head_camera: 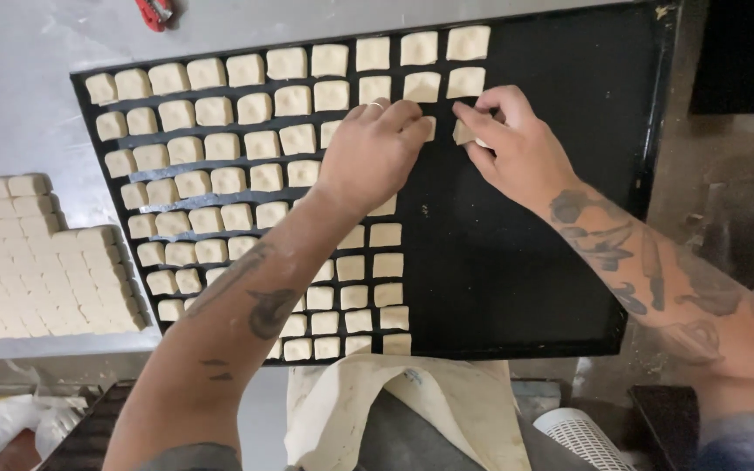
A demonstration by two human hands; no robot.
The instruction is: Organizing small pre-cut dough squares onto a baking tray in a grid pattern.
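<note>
Pale, roughly square dough pieces [265,139] lie flat in tidy rows across the left and middle of a black baking tray [560,227]. One more dough square [463,133] sits tilted at the edge of the rows, its right part hidden by fingers.

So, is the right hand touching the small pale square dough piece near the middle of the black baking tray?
Touching. The head view shows the right hand pinching the dough piece between its fingertips.
</note>
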